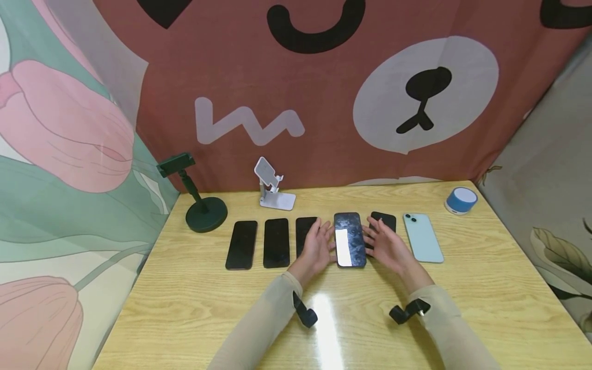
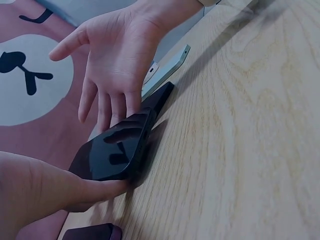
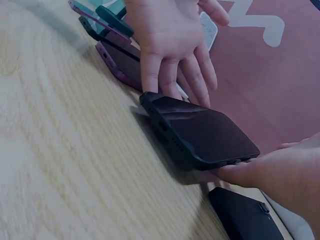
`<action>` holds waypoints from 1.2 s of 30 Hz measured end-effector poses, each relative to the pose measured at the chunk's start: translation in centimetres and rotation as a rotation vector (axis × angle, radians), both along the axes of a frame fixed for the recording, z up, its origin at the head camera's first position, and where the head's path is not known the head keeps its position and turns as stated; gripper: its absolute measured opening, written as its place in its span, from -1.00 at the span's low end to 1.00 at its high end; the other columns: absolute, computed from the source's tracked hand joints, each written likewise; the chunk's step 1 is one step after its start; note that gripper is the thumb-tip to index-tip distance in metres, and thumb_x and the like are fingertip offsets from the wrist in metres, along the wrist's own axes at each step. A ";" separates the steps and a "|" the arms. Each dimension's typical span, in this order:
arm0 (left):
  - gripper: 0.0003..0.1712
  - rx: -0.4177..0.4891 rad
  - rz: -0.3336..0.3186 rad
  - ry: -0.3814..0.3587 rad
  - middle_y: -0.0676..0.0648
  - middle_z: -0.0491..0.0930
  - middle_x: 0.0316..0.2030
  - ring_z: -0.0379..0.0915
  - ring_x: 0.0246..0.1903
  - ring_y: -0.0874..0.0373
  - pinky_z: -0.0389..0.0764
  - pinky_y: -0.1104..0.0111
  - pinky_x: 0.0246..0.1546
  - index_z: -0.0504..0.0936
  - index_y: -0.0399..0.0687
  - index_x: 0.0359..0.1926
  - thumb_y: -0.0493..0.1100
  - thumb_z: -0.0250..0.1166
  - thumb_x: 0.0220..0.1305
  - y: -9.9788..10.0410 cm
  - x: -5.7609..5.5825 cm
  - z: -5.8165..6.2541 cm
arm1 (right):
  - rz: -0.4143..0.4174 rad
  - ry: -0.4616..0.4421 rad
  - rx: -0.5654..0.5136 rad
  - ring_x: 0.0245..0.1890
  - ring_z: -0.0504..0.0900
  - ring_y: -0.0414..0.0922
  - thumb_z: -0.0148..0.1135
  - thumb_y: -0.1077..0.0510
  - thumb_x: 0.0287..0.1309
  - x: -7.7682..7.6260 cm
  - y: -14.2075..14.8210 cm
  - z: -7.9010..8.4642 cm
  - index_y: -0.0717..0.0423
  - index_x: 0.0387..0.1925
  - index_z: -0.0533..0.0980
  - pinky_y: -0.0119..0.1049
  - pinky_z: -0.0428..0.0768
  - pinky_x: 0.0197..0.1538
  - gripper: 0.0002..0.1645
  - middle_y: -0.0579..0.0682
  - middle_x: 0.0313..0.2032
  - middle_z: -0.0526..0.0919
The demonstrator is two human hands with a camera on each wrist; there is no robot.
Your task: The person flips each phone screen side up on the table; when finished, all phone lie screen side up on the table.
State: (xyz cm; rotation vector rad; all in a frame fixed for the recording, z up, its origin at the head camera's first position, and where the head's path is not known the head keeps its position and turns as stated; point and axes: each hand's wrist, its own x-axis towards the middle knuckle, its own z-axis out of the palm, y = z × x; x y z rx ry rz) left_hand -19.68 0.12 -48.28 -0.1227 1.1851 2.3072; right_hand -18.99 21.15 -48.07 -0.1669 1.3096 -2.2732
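Note:
A dark phone [image 1: 350, 240] lies screen up between my two hands, its glossy screen catching a white reflection. Shadow under its edge in the right wrist view suggests it is slightly off the table. At its left side, my left hand [image 1: 316, 250] has straight fingers, the tips under or against that edge. Opposite, my right hand [image 1: 389, 247] faces it palm inward, straight fingers touching the other edge. Partly behind the left hand is another dark phone [image 1: 304, 231]; a black phone [image 1: 384, 220] lies partly behind the right hand.
Two more dark phones [image 1: 241, 245] lie at left on the wooden table [image 1: 185, 308]. A light blue phone [image 1: 424, 239] lies face down at right. Behind stand a dark green phone stand [image 1: 206, 213], a white phone stand [image 1: 277, 199] and a blue-and-white cylinder [image 1: 461, 200].

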 end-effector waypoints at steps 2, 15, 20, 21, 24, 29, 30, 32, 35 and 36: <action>-0.08 -0.007 0.000 -0.001 -0.11 -0.25 0.49 -0.40 0.40 -0.31 -0.29 -0.34 0.21 -0.25 -0.02 0.50 0.38 -0.29 0.32 -0.1 0.0 0.0 | -0.002 0.002 0.000 0.39 -0.57 0.21 -0.47 -0.20 0.44 0.0 -0.1 0.0 -0.01 0.41 -0.62 0.20 -0.38 0.33 -0.16 0.20 0.40 -0.64; -0.07 0.016 -0.014 -0.063 -0.12 -0.31 0.49 -0.55 0.40 -0.31 -0.41 -0.32 0.21 -0.31 0.02 0.50 0.42 -0.36 0.31 -0.6 -0.3 0.3 | 0.007 -0.018 -0.074 0.39 -0.55 0.22 -0.45 -0.28 0.40 -0.4 -0.2 -0.6 0.00 0.39 -0.67 0.15 -0.37 0.36 -0.08 0.30 0.39 -0.62; -0.08 0.021 -0.009 -0.077 -0.16 -0.34 0.48 -0.57 0.40 -0.30 -0.44 -0.31 0.20 -0.34 0.01 0.50 0.40 -0.37 0.33 -0.7 -0.6 0.3 | -0.006 -0.046 -0.091 0.39 -0.53 0.23 -0.43 -0.29 0.39 -0.7 -0.3 -1.0 0.00 0.39 -0.66 0.12 -0.37 0.37 -0.07 0.32 0.39 -0.60; -0.09 0.020 -0.009 -0.077 -0.17 -0.35 0.48 -0.58 0.39 -0.31 -0.45 -0.32 0.20 -0.34 0.00 0.50 0.39 -0.37 0.33 -0.7 -0.6 0.3 | -0.010 -0.051 -0.082 0.40 -0.53 0.23 -0.42 -0.30 0.39 -0.8 -0.4 -1.0 0.00 0.39 -0.66 0.12 -0.36 0.37 -0.06 0.31 0.39 -0.60; -0.10 0.017 -0.005 -0.088 -0.18 -0.35 0.48 -0.59 0.39 -0.31 -0.46 -0.31 0.20 -0.34 0.01 0.50 0.38 -0.38 0.34 -0.7 -0.7 0.3 | -0.016 -0.062 -0.046 0.40 -0.53 0.22 -0.41 -0.32 0.38 -0.8 -0.4 -1.0 -0.01 0.39 -0.65 0.11 -0.36 0.37 -0.04 0.30 0.40 -0.59; -0.03 0.023 0.015 -0.101 -0.19 -0.36 0.48 -0.60 0.39 -0.30 -0.48 -0.31 0.20 -0.34 0.02 0.50 0.45 -0.34 0.28 -0.6 -0.8 0.2 | -0.024 -0.062 -0.003 0.39 -0.55 0.22 -0.40 -0.34 0.37 -0.8 -0.6 -0.8 0.01 0.40 -0.63 0.10 -0.38 0.37 -0.03 0.32 0.39 -0.57; -0.02 0.022 0.018 -0.100 -0.20 -0.36 0.47 -0.61 0.39 -0.30 -0.49 -0.31 0.19 -0.34 0.02 0.50 0.46 -0.34 0.28 -0.6 -0.9 0.2 | -0.028 -0.063 -0.003 0.39 -0.54 0.22 -0.40 -0.34 0.37 -0.8 -0.7 -0.7 0.01 0.40 -0.63 0.10 -0.38 0.38 -0.02 0.33 0.39 -0.57; -0.02 0.023 0.023 -0.100 -0.22 -0.36 0.47 -0.62 0.39 -0.30 -0.50 -0.31 0.19 -0.34 0.02 0.50 0.46 -0.35 0.27 -0.6 -0.9 0.1 | -0.032 -0.063 -0.006 0.40 -0.54 0.22 -0.40 -0.34 0.37 -0.8 -0.8 -0.7 0.02 0.41 -0.62 0.10 -0.37 0.38 -0.03 0.35 0.39 -0.56; -0.04 0.019 0.020 -0.097 -0.25 -0.38 0.46 -0.61 0.39 -0.29 -0.49 -0.31 0.19 -0.35 0.01 0.49 0.45 -0.40 0.29 -0.7 -1.0 0.1 | -0.040 -0.070 -0.012 0.40 -0.54 0.21 -0.40 -0.34 0.37 -0.7 -0.9 -0.6 0.02 0.41 -0.61 0.09 -0.38 0.38 -0.03 0.35 0.39 -0.55; -0.05 0.018 0.019 -0.095 -0.27 -0.39 0.46 -0.61 0.39 -0.28 -0.49 -0.32 0.19 -0.35 0.01 0.49 0.44 -0.41 0.30 -0.7 -1.0 0.1 | -0.043 -0.073 -0.014 0.40 -0.54 0.21 -0.40 -0.34 0.37 -0.7 -0.9 -0.6 0.03 0.41 -0.61 0.09 -0.38 0.38 -0.03 0.35 0.39 -0.55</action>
